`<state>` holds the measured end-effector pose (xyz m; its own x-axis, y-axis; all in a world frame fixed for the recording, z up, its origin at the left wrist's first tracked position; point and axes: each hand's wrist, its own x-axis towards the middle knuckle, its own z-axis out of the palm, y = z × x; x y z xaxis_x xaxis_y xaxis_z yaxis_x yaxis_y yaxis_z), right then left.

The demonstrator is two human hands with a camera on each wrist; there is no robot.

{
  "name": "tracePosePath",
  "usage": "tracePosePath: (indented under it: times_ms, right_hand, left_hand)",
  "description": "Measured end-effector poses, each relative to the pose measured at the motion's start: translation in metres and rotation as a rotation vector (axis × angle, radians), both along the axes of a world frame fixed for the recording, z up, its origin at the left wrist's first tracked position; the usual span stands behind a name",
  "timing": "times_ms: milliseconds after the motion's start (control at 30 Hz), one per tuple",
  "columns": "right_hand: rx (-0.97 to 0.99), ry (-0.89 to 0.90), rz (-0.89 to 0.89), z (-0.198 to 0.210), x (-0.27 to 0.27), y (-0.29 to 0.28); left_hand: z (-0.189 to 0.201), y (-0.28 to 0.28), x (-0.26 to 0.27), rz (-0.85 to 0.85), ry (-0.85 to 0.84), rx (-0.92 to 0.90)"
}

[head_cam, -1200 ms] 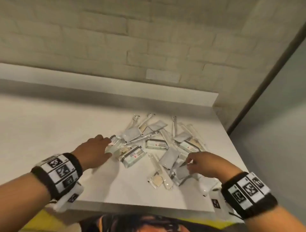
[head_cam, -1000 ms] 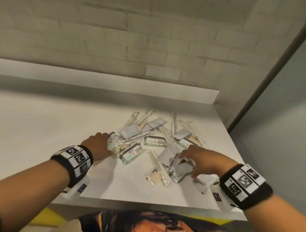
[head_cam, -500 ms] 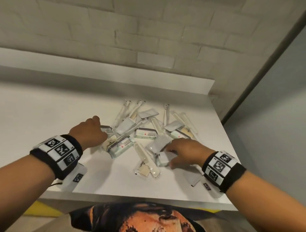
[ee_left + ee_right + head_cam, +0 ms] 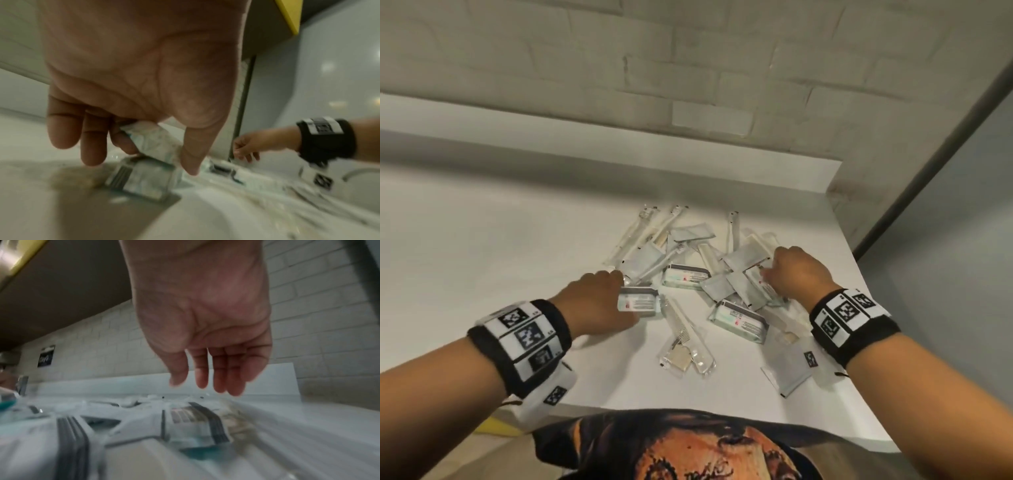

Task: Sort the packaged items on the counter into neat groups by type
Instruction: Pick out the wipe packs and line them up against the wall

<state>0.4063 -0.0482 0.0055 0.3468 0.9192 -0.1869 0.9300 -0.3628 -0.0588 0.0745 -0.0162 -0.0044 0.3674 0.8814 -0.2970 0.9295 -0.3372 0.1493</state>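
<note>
A loose pile of packaged items lies on the white counter (image 4: 482, 246): green-and-white packets with grey stripes (image 4: 686, 277) (image 4: 738, 320), flat grey sachets (image 4: 722, 286) and long clear sleeves (image 4: 640, 233). At the pile's left edge, my left hand (image 4: 606, 298) (image 4: 158, 155) pinches a crumpled green-and-white packet (image 4: 152, 142) between thumb and fingers. It is held just above another striped packet (image 4: 141, 180) (image 4: 638, 302). My right hand (image 4: 787, 274) (image 4: 201, 384) hovers over the pile's right side. Its fingers hang relaxed above a striped packet (image 4: 193, 423) and hold nothing.
A comb in a clear sleeve (image 4: 681, 325) and a grey sachet (image 4: 787, 373) lie near the front edge. A low white upstand (image 4: 619, 154) and a brick wall (image 4: 688, 68) back the counter, which ends close on the right. Bare counter stretches to the left.
My right hand has left the sachets at the front of the pile and moved farther back and right. My left hand stays at the pile's left edge.
</note>
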Motion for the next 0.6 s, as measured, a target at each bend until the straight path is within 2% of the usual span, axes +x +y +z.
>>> tracePosePath:
  times_ms: [133, 267, 333, 400, 500, 567, 600]
  right_hand:
    - [-0.126, 0.082, 0.030, -0.014, 0.001, 0.005]
    - [-0.193, 0.048, 0.086, -0.012, -0.007, 0.006]
    - [-0.166, 0.020, 0.081, -0.009, -0.008, 0.003]
    - [-0.042, 0.044, 0.040, 0.004, -0.007, -0.004]
    - [0.072, 0.241, 0.060, 0.032, -0.014, -0.025]
    - [-0.049, 0.427, 0.162, 0.042, -0.032, -0.046]
    - [-0.121, 0.460, 0.225, 0.042, -0.042, -0.055]
  left_hand:
    - [-0.005, 0.000, 0.012, -0.057, 0.212, 0.124]
    - [0.004, 0.002, 0.024, -0.077, 0.241, 0.124]
    - [0.010, 0.002, 0.027, -0.097, 0.254, 0.127]
    - [0.017, 0.003, 0.025, -0.098, 0.253, 0.141]
    - [0.030, 0.007, 0.015, -0.084, 0.226, 0.182]
    - [0.035, 0.013, 0.006, -0.079, 0.197, 0.146]
    - [0.037, 0.015, 0.003, -0.077, 0.171, 0.110]
